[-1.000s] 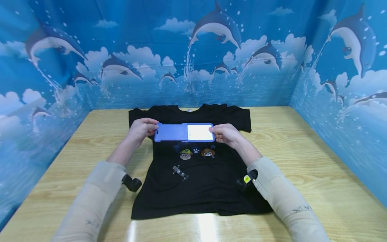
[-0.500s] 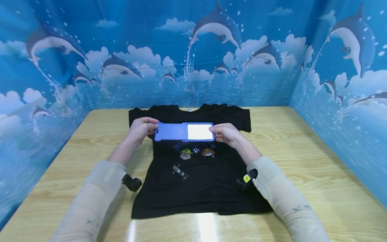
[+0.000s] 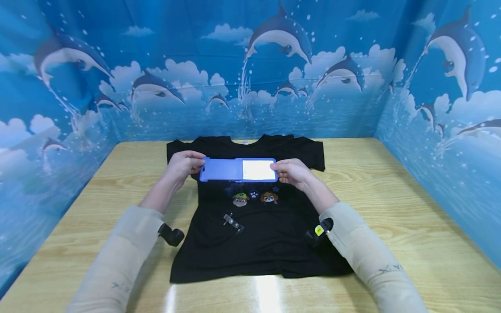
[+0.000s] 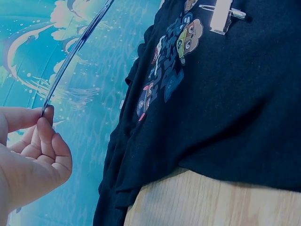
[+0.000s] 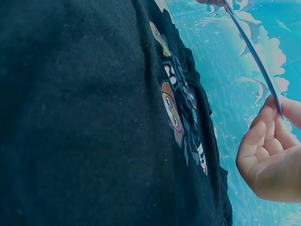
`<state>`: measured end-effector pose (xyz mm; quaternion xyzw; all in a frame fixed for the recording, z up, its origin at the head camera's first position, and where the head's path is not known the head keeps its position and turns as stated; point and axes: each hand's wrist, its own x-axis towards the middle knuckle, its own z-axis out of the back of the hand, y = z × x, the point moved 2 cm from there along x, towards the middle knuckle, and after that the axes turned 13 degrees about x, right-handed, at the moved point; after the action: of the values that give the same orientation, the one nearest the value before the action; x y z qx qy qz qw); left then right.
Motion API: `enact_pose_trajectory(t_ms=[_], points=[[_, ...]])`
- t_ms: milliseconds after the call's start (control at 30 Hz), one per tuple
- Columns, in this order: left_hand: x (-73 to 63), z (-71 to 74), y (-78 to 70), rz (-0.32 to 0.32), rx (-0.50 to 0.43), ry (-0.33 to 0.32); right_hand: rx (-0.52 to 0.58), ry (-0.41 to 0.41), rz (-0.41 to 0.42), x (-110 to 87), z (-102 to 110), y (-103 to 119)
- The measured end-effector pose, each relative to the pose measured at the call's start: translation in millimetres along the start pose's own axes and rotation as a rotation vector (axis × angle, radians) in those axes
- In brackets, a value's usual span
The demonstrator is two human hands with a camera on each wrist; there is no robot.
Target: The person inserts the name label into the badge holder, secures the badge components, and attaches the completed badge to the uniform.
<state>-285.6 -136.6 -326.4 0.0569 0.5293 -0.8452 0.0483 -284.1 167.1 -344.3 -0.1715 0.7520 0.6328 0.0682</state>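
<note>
In the head view a blue-purple card holder (image 3: 222,169) stretches level between the hands, raised above a black T-shirt (image 3: 258,243). Its right half frames a bright white card (image 3: 256,170); glare hides any print. My left hand (image 3: 182,168) pinches the holder's left end between thumb and fingers. At the right end my right hand (image 3: 295,174) pinches it the same way, thumb over the front. Both wrist views show the holder edge-on as a thin strip, apart from the shirt. A clear strap with a metal clip (image 3: 233,223) lies on the shirt below.
The T-shirt is spread flat with its collar toward the back, over a wooden table (image 3: 391,208). Cartoon prints (image 3: 253,198) mark its chest. A blue dolphin curtain (image 3: 250,108) closes off the back and both sides.
The white card looks brighter than a second ago, with its faint markings less readable. Hands and holder have barely moved.
</note>
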Motion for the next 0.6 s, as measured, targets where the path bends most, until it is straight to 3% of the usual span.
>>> enact_pose_trajectory(t_ms=[600], points=[[0.9,0.2,3.6,0.009,-0.030,-0.031,-0.005,-0.027,-0.007,3.3,-3.1,-3.2]])
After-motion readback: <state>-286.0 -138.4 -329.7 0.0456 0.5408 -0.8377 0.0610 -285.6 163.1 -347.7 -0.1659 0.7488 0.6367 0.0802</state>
